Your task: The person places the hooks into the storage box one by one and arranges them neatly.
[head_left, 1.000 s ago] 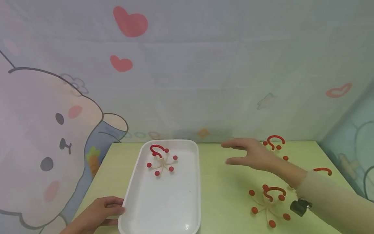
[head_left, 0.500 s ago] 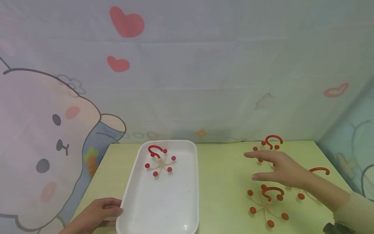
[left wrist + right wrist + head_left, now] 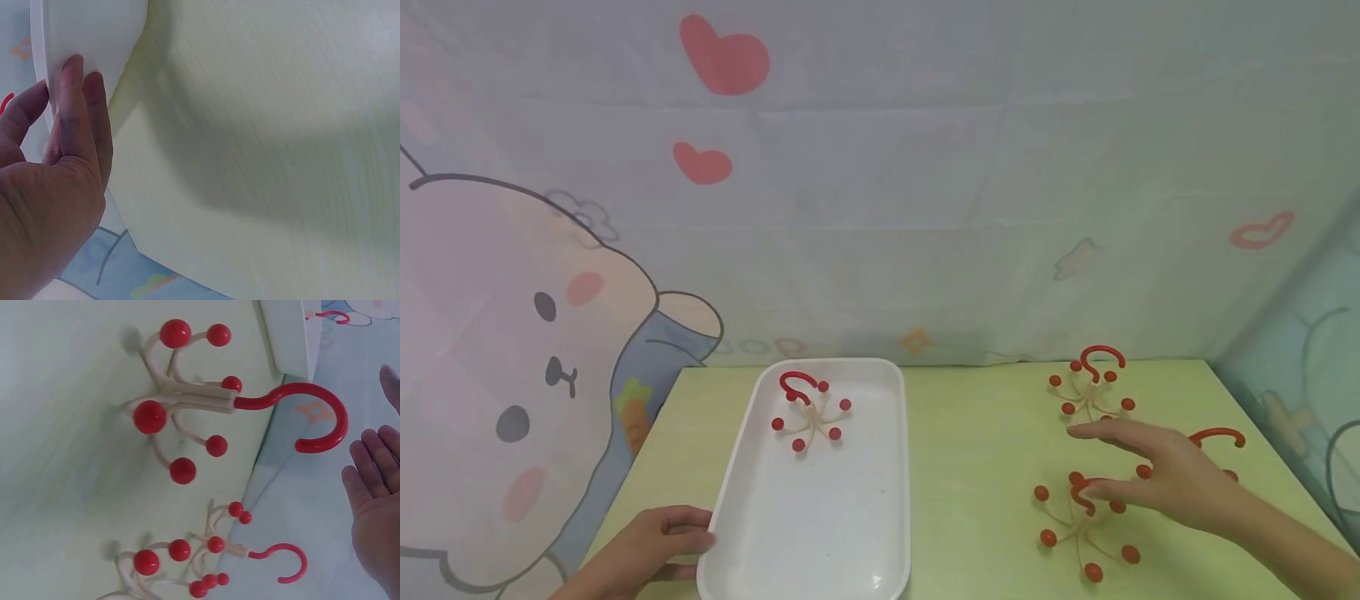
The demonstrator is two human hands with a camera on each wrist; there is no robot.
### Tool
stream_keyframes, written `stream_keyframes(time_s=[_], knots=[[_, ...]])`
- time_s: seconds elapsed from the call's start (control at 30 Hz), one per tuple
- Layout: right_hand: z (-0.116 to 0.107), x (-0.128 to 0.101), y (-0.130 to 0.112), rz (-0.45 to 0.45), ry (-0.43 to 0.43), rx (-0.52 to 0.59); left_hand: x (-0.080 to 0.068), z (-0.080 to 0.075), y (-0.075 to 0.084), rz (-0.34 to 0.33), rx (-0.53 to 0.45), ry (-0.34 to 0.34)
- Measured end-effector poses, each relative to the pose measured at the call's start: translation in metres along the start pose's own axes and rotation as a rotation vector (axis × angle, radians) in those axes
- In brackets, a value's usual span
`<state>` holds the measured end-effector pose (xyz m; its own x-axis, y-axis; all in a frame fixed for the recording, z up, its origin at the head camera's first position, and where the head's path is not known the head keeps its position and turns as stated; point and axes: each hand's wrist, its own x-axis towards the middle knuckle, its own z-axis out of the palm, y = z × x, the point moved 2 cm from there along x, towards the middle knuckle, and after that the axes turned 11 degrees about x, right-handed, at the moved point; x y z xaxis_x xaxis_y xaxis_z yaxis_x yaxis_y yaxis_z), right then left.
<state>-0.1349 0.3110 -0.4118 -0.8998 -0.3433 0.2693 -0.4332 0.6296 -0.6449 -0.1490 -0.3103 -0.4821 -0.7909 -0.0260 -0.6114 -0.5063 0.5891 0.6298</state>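
My left hand (image 3: 643, 546) is at the left rim of a long white tray (image 3: 857, 517). In the left wrist view, its straight fingers (image 3: 76, 119) lie along the tray's outer wall, with the thumb at the rim. My right hand (image 3: 1183, 475) hovers over the right of the table, empty, with thumb and fingers spread. Under its thumb stands a hanger (image 3: 1081, 527) with a red hook on top and pale curved arms tipped with red balls. In the right wrist view that hanger's hook (image 3: 337, 419) points toward the palm (image 3: 382, 519).
Inside the tray, near its far end, stands a matching hanger (image 3: 812, 417). Another hanger (image 3: 1090, 398) is at the table's back right. A further one, its red hook (image 3: 1221, 435) showing, is partly hidden behind my right hand. A printed cloth (image 3: 887, 200) hangs behind the table (image 3: 973, 500).
My right hand has moved right and toward me, from beside the tray to over the near hanger. The left hand stays at the tray's rim.
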Motion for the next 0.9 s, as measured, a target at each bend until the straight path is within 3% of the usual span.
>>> stream_keyframes(time_s=[0.17, 0.4, 0.67, 0.9], knots=[[0.003, -0.010, 0.009, 0.047, 0.025, -0.008, -0.002, 0.000, 0.001, 0.025, -0.008, 0.010], [0.009, -0.022, 0.020, 0.038, 0.062, 0.009, -0.002, 0.000, 0.001, 0.018, -0.002, 0.009], [0.014, -0.027, 0.024, 0.107, 0.088, 0.041, -0.001, -0.001, -0.001, 0.066, -0.005, 0.005], [0.016, -0.029, 0.025, 0.093, 0.123, 0.054, 0.002, -0.003, -0.003, 0.114, 0.003, -0.023]])
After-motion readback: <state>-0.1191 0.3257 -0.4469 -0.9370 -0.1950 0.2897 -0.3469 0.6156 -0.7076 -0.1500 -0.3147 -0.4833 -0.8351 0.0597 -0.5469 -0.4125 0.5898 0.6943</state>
